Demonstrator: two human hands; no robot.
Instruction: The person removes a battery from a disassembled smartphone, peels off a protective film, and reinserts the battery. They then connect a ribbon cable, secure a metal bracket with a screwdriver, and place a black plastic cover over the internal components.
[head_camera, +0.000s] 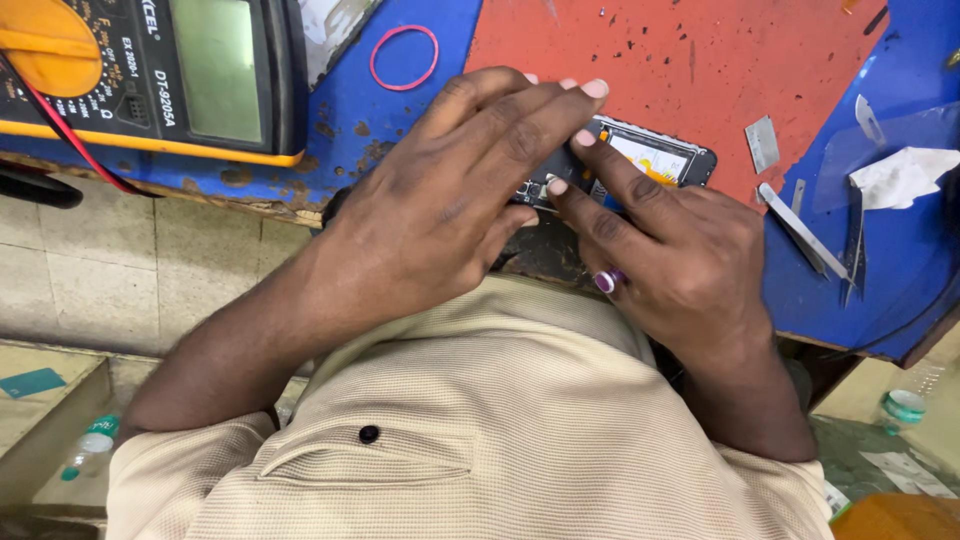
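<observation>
An opened mobile phone (655, 157) with its back cover off lies on the red and blue worktable (760, 60), near the front edge. My left hand (440, 200) lies over the phone's left end, fingers stretched across it and pressing it down. My right hand (665, 250), wearing a purple-stoned ring, has its fingertips on the phone's middle, touching the exposed parts. Much of the phone is hidden under both hands.
A yellow and black multimeter (150, 70) with a red lead sits at the top left. A pink rubber band (404, 57) lies beside it. Tweezers (800, 232), small metal blades (762, 142) and white tissue (905, 175) lie at the right. Plastic bottles stand on the floor.
</observation>
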